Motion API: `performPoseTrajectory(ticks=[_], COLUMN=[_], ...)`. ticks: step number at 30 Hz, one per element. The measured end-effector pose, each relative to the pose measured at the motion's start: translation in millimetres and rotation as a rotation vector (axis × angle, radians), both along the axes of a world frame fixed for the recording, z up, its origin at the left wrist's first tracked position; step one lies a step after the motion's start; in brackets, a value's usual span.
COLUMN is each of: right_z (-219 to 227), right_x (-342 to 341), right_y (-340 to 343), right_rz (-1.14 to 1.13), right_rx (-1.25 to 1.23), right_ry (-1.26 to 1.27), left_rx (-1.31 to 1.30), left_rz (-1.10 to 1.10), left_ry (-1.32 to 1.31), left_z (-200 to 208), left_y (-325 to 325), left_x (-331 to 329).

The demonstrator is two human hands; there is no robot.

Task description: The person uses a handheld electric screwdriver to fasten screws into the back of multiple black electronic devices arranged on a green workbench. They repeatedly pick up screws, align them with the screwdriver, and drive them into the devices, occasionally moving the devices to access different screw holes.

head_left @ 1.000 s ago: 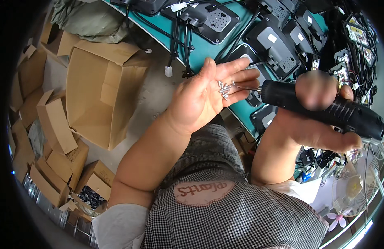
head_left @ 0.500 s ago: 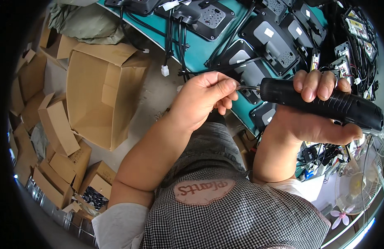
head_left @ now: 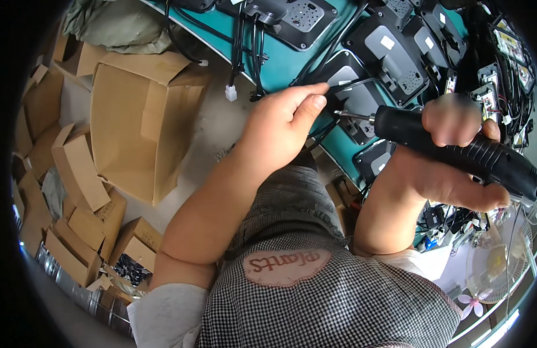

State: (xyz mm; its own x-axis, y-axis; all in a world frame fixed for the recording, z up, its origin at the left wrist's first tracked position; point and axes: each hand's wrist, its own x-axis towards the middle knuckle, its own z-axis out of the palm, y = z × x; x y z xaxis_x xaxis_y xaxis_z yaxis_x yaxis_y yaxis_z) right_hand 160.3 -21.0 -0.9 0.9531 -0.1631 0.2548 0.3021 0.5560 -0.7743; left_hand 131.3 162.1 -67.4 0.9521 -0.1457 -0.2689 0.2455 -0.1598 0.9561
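Note:
My right hand is wrapped round a black electric screwdriver, its metal bit pointing left. Something small and shiny sits at the bit's tip, too small to name. Left of that tip, my left hand is closed with thumb and forefinger near each other. A black cable runs up to its fingertips; whether they grip it is hidden. Just beyond the bit lies a black plastic housing with a grey panel. Another black housing with a white label lies behind it.
More black housings with cables and white connectors cover the green table. Circuit boards and wires crowd the right side. Open cardboard boxes stand on the floor at left. A white fan is at lower right.
My left hand has moved away from the screwdriver's bit, slightly up and left, and the bit now shows bare of fingers. The screwdriver has shifted a little to the right.

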Motion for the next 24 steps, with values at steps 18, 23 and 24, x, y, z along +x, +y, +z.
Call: performPoseTrajectory(ticks=[18, 23, 24], right_z=[-59.5, -66.6, -65.9], right_x=[19.5, 20.1, 21.5], right_y=[48.9, 54.9, 54.8], right_rz=[-0.159, -0.053, -0.023], right_rx=[-0.226, -0.269, -0.318], right_ry=[-0.230, -0.366, -0.406], left_rx=[0.642, 0.642, 0.648], left_rz=[-0.145, -0.206, -0.208], left_ry=[-0.302, -0.385, -0.403], left_z=[-4.4, -2.8, -6.1], left_y=[9.1, 4.9, 3.6], left_x=[-9.2, -13.1, -14.1])
